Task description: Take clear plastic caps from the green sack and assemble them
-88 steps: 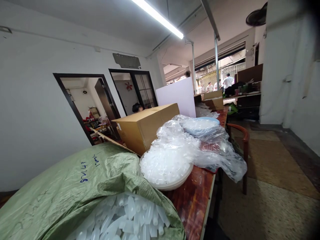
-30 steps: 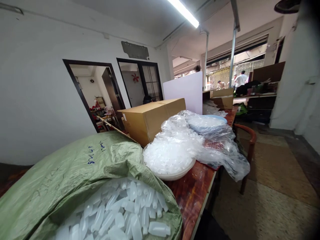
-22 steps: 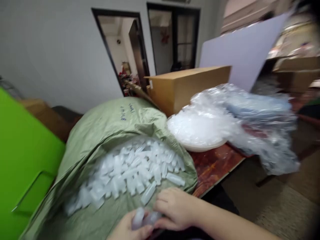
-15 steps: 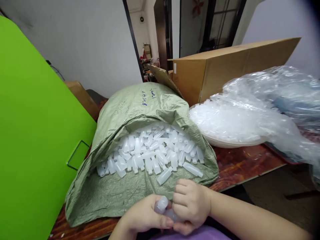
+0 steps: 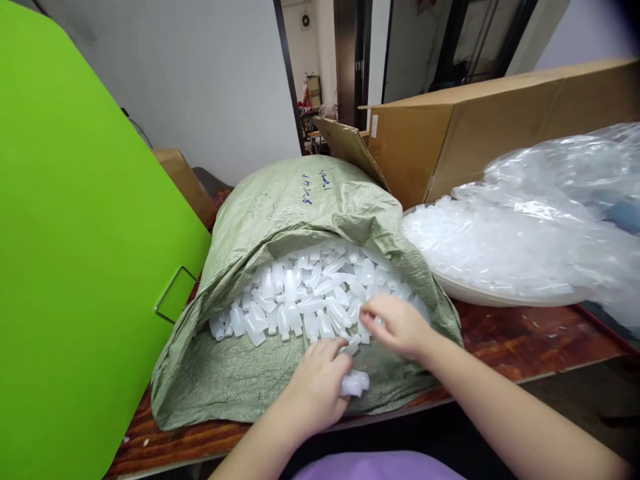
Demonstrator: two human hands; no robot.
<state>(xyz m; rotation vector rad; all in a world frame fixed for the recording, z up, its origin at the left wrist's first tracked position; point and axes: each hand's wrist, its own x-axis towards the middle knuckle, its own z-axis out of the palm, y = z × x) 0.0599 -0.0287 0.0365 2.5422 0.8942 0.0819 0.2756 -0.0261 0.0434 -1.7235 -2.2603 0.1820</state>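
Observation:
A green woven sack (image 5: 280, 200) lies on its side with its mouth towards me, and a heap of small translucent white plastic bottles (image 5: 310, 303) spills from it. My left hand (image 5: 320, 383) is low over the sack's front flap, curled round a few bottles (image 5: 355, 383) whose ends stick out on its right side. Its forefinger reaches to a loose bottle (image 5: 353, 345) at the heap's edge. My right hand (image 5: 397, 325) is at the right front of the heap, fingers bent together. A white bottle partly shows under them; the rest is hidden by the hand.
To the right, a shallow basin (image 5: 505, 293) holds a mound of white pieces under clear plastic film (image 5: 565, 180). Behind it stands a long cardboard box (image 5: 480, 127). A bright green panel (image 5: 90, 253) with a wire handle rises on the left. The reddish wooden table (image 5: 500, 340) ends close in front of me.
My hands were together near my lap over the bottles; now they are apart and further forward. The right one has moved up to the heap, the left to its front edge. The view has shifted.

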